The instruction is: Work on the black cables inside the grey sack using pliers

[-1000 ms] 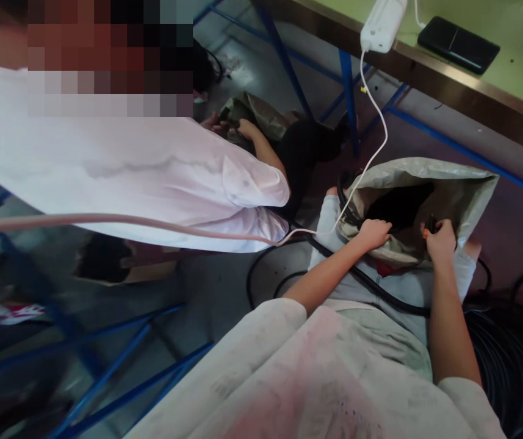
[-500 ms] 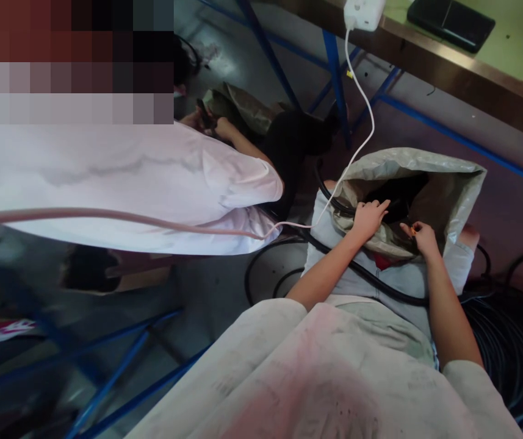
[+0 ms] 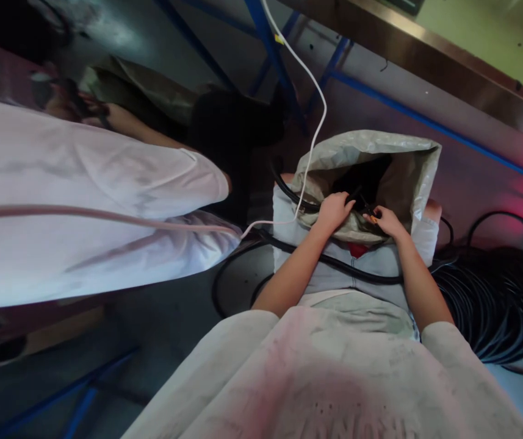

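Observation:
An open grey-beige sack point(image 3: 371, 141) rests on my lap, its inside dark. At its near left edge, my left hand point(image 3: 335, 209) is closed round the end part of a thick black cable point(image 3: 291, 194). My right hand point(image 3: 385, 221) is closed on a small tool with orange on its handle point(image 3: 373, 219), just right of my left hand over the sack's opening. The tool's dark front end points toward the cable near my left fingers; its exact shape is too small to tell. More black cable point(image 3: 357, 268) lies across my thighs.
At the left sits a person in a white shirt point(image 3: 105, 177), with a dark item in the hands. A thin white cord point(image 3: 320, 110) hangs between us. A table edge point(image 3: 407, 42) is above, blue bars point(image 3: 389, 103) below it, and coiled black cable point(image 3: 494, 299) at the right.
The view has shifted right, so things appear further left. My left fingers, stretched before, are now closed round the cable, and my right hand with the tool has come nearer to it.

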### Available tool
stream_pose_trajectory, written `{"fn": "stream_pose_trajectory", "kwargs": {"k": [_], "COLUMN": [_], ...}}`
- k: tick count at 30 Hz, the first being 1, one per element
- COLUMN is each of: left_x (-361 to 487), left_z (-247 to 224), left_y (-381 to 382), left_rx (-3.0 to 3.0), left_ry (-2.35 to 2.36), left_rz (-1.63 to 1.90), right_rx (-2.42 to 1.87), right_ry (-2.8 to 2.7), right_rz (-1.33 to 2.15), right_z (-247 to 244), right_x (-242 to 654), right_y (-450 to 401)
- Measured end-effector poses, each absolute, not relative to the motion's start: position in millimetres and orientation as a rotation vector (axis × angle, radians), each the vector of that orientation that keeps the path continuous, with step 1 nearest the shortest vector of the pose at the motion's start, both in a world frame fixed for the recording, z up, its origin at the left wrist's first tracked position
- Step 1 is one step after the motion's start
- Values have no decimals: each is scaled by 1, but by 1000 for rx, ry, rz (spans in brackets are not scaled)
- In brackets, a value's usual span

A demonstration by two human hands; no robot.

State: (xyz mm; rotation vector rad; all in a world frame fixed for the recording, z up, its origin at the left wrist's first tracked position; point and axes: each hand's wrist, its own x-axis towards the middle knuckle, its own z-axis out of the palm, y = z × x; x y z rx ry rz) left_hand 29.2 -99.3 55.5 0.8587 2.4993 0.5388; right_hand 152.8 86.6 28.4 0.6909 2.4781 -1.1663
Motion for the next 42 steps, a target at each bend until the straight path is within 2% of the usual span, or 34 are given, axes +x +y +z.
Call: {"fn": "stream_pose_trajectory", "kwargs": {"k": [13, 26, 42], "left_x": [34, 24, 26], "left_z": [64, 46, 55], "left_y": [-96, -100, -100], "left_rx": [746, 826, 958], "left_ry": [2561, 2513, 2445], "left_rz": [539, 707, 362], "right_rx": [607, 549, 567], "right_ry": [2422, 2438, 2411], "right_rz": [-1295, -1162, -980], "right_z": [44, 38, 23], "right_x": [152, 153, 152], "right_y": [80, 85, 88]}}
